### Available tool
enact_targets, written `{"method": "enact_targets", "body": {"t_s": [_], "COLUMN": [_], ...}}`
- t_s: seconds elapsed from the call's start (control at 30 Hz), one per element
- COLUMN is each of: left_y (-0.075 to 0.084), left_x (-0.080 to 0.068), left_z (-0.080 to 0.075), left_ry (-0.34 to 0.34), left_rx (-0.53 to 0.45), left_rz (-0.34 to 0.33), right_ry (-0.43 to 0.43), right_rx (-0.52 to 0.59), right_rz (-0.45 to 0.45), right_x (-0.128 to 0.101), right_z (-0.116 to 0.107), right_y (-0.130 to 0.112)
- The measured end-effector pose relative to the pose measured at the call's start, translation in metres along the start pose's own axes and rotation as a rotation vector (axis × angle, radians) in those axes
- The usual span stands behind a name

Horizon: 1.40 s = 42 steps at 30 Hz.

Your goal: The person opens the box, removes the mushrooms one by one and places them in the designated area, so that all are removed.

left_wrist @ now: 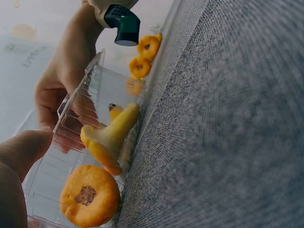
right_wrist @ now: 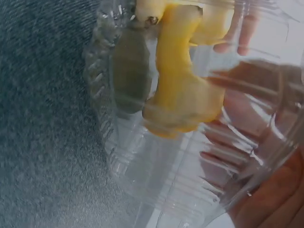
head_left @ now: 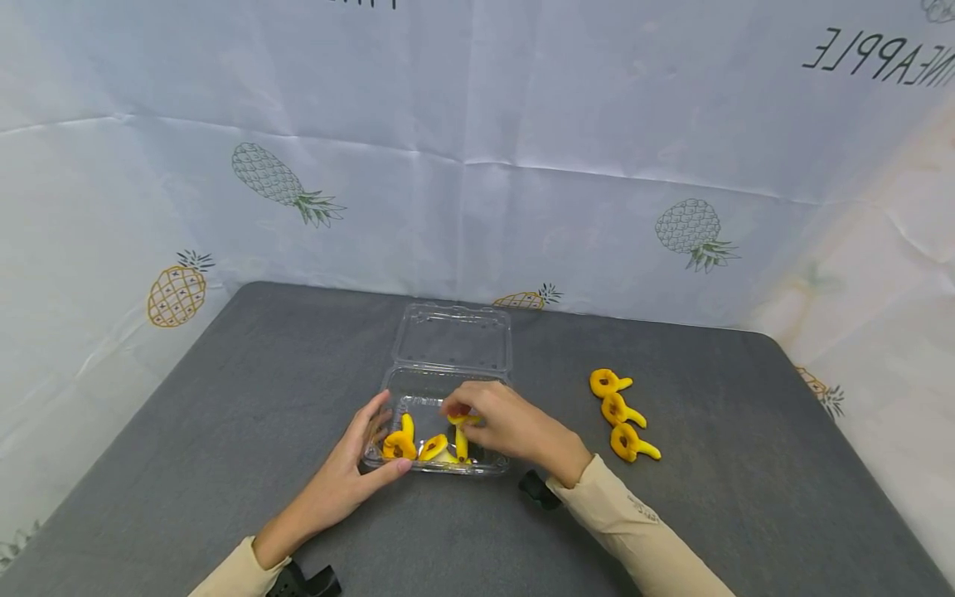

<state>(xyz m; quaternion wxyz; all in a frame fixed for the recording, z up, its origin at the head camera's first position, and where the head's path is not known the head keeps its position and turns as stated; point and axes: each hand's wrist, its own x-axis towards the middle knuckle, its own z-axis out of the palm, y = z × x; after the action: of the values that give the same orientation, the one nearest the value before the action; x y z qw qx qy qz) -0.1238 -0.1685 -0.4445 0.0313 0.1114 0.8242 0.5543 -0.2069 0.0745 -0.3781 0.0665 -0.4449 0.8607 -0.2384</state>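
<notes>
A clear plastic clamshell container [head_left: 492, 466] sits on the table with its lid [head_left: 452, 338] folded back, away from the person. My left hand [head_left: 345, 471] holds its near left corner, thumb along the front rim and fingers against the left side. Inside, my right hand [head_left: 511, 419] pinches a yellow chanterelle-like mushroom [head_left: 462, 445] by its cap, stem pointing down toward the front wall. Beside it in the container lie a mushroom [left_wrist: 90, 197] at the left, showing a brown-centred cap, and another mushroom [head_left: 433, 448] in the middle. The right wrist view sees the held mushroom [right_wrist: 173, 71] through the plastic.
To the right of the container, three more yellow mushrooms [head_left: 625, 443] lie in a slanting row on the dark grey table [head_left: 709, 497]. A pineapple-print cloth [head_left: 462, 224] hangs right behind the table's far edge. Dark devices [head_left: 539, 489] are strapped at both wrists.
</notes>
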Motion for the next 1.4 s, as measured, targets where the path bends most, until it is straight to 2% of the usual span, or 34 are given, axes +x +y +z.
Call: {"method": "enact_targets", "body": {"t_s": [0.13, 0.37, 0.6, 1.0, 1.4], "left_y": [0.001, 0.001, 0.0, 0.0, 0.0], "left_x": [0.0, 0.0, 0.0, 0.0, 0.001], "left_z": [0.0, 0.0, 0.0, 0.001, 0.0], "left_ry": [0.004, 0.008, 0.01, 0.005, 0.008], "left_rx": [0.003, 0.009, 0.011, 0.007, 0.014], "left_rz": [-0.005, -0.002, 0.003, 0.002, 0.026], "right_ry": [-0.037, -0.067, -0.057, -0.008, -0.079], "right_rx": [-0.024, -0.168, -0.109, -0.096, -0.072], "right_rz": [0.048, 0.081, 0.064, 0.036, 0.183], "right_x": [-0.001, -0.004, -0.002, 0.002, 0.008], "right_z": [0.001, 0.003, 0.003, 0.007, 0.01], "right_y": [0.002, 0.004, 0.004, 0.005, 0.003]}}
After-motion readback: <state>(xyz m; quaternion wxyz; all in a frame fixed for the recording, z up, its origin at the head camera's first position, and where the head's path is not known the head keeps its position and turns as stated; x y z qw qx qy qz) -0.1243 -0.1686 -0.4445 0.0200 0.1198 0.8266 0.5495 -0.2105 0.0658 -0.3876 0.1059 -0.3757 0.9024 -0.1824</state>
